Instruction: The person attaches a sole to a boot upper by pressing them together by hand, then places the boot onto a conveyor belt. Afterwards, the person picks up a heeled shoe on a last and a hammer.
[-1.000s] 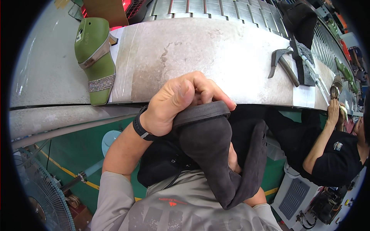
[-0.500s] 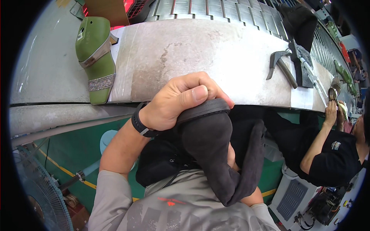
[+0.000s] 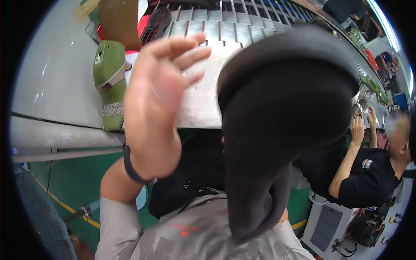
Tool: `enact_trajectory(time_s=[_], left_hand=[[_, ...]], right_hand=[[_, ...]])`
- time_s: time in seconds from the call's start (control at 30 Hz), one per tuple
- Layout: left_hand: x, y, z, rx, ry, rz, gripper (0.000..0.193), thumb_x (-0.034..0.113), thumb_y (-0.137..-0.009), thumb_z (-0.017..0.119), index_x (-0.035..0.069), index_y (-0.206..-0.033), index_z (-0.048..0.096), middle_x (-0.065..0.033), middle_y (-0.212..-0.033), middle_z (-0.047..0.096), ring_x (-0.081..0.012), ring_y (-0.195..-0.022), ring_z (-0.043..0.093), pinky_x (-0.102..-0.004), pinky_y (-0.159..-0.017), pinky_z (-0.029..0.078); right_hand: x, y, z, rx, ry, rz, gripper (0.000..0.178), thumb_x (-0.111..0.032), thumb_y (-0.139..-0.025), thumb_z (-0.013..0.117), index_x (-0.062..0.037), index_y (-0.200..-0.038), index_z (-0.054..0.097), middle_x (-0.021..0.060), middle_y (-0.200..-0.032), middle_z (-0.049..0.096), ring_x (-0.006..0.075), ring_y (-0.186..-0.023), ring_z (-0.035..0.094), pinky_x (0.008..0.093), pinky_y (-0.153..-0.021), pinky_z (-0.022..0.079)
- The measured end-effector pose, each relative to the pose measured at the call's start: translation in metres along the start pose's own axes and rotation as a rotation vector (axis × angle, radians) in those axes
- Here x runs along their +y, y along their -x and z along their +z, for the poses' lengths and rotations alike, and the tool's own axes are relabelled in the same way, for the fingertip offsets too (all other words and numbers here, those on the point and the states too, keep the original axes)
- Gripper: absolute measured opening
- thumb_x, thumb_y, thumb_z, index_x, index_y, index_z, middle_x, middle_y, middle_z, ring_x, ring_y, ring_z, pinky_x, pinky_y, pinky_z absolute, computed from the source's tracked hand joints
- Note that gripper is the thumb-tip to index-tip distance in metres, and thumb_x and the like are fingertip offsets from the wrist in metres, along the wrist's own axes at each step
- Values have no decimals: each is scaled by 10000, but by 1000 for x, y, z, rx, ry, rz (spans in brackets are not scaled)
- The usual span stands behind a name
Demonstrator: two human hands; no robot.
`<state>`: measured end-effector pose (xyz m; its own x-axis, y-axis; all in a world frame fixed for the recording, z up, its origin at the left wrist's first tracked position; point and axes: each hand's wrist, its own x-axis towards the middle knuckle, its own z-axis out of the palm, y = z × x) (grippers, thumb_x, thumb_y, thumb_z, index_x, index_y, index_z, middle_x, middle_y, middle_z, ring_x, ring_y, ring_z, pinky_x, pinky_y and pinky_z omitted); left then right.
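Observation:
A dark suede-like boot is raised close in front of me, sole edge up and its soft shaft hanging folded below. Behind it my right hand is almost wholly hidden; only a bit of its forearm shows beside the shaft, and the boot is held up from that side. My left hand, smeared by motion, is off the boot to its left, fingers apart and holding nothing. Just left of that hand, a green shoe last wearing a strappy sandal lies on the bench.
The pale workbench runs across in front, with a slatted metal conveyor beyond. A brown board and a black sole stand at the far left. At right, a co-worker handles a sandal. A fan is low left.
My left hand has let go of the boot's sole edge and moved up and left, its fingers opening. The boot has risen closer, now covering the hammer and block on the bench.

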<state>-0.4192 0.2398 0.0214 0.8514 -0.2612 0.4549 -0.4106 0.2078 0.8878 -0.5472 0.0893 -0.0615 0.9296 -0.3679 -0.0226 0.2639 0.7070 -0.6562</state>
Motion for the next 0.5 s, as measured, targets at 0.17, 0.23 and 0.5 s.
enact_trajectory(time_s=[0.17,0.23,0.5], left_hand=[[33,12,-10,-374,-365,-52,1212,253,-737,1005,-32,-1649,258,-205,-1559,521,-309,-1383,596,-442,-1172,453],[30,-25,2,-414,-488,-98,1075,237,-770,974,-33,-1583,325,-219,-1400,643,-330,-1274,676,-428,-1089,516],[-48,-53,-9,-203,-789,13,1048,349,-813,914,-110,-1560,340,-285,-1062,745,-454,-956,749,-493,-844,588]], right_hand=[[45,-53,71,75,-91,-385,549,-444,-1145,516,62,-1347,583,114,-1104,747,159,-929,683,329,-837,536],[60,-77,59,121,12,-557,550,-451,-1144,522,61,-1333,593,105,-1080,755,149,-904,683,322,-818,535],[7,-87,7,-282,1496,-582,389,-109,-984,767,59,-1322,670,215,-1154,757,234,-971,736,364,-873,579]])
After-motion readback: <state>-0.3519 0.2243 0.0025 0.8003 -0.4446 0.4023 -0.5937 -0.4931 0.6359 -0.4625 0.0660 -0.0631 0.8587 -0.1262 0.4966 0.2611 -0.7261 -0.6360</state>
